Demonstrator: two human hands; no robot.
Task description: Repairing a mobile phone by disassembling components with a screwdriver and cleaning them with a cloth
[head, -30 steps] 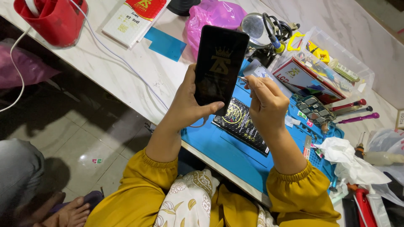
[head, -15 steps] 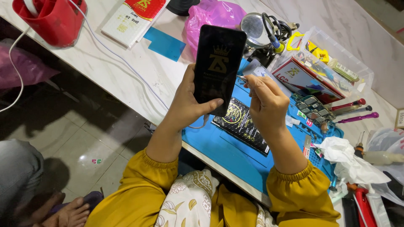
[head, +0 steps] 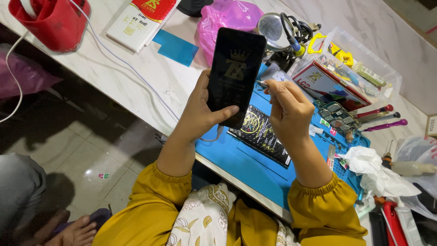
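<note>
Fingers of the left hand curl round the phone, thumb pressed across its lower glass, holding it tilted up above the blue mat. The right hand is closed at the phone's right edge, pinching something thin and pale, maybe a tab or tool; too small to tell. Under the hands, a black packet lies on the mat. The mat sits on a white marble-look table, near edge running diagonally. Beyond: a pink bag, a clear plastic tray of bits, screwdrivers to the right, white tissue. Far left, a red tub. Below the table, pale floor tiles.
</note>
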